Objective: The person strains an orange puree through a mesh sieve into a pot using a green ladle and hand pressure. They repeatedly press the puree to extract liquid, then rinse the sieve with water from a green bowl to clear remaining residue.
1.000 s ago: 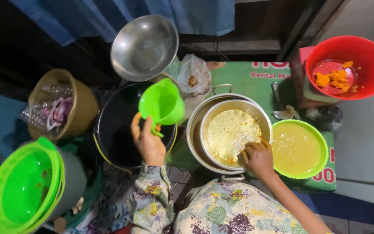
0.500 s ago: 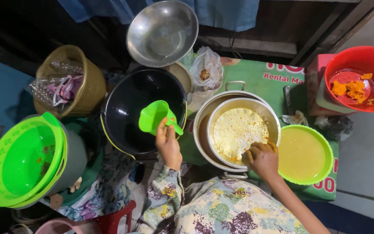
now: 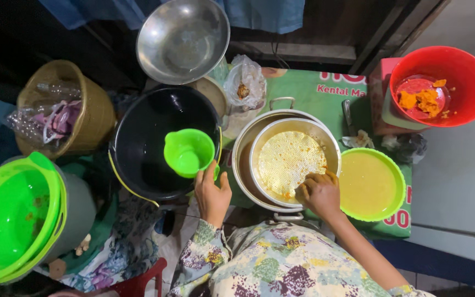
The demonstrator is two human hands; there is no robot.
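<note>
Gripped by its handle in the left hand (image 3: 211,193), a green plastic scoop (image 3: 188,152) is held over the black bucket (image 3: 145,144). The right hand (image 3: 317,192), fingers curled, is pressed on the perforated metal strainer (image 3: 291,160) seated in the steel pot (image 3: 244,165), beside a green bowl of yellow liquid (image 3: 370,184).

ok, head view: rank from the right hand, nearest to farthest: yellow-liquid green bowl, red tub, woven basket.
From the right hand:
1. Green bowl of yellow liquid, just beside it, away from the left hand.
2. Red tub, top right corner of the view.
3. Woven basket, far across, beyond the black pot.
</note>
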